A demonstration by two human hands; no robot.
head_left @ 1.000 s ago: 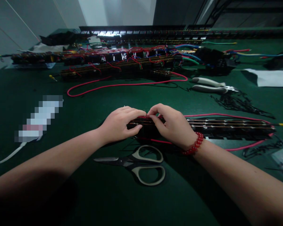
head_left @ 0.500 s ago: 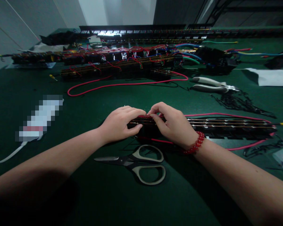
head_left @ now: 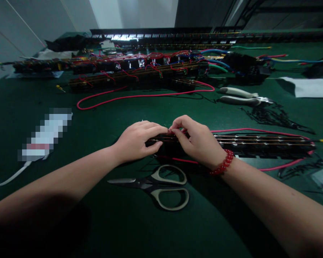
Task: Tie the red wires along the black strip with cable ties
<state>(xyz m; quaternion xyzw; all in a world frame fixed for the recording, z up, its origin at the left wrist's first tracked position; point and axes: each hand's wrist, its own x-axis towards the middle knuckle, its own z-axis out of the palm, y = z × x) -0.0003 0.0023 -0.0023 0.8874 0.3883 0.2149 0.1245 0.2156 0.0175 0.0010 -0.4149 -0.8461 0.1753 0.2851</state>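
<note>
A long black strip [head_left: 269, 147] with thin brass-coloured rods along its top lies across the green table. My left hand [head_left: 136, 141] is closed over its left end, thumb on the near side and fingers on the far side. Beside it my right hand [head_left: 200, 143], with a red bead bracelet at the wrist, pinches thumb and forefinger together at the strip's far edge. What sits in that pinch is too small to make out. A red wire [head_left: 247, 129] loops around the strip and passes near both hands. Scissors [head_left: 144, 184] lie just below, blades pointing left.
Pliers [head_left: 239, 96] lie beyond the strip, next to a tangle of black scraps [head_left: 271, 116]. Farther back are wired strip assemblies [head_left: 134, 73] and a loose red cable [head_left: 140, 96]. A blurred white device [head_left: 45, 136] with a cord is at left, white paper [head_left: 314, 87] at right.
My left fingertips have shifted slightly right, toward the pinch of my right hand. Otherwise both hands stay at the same spot on the strip.
</note>
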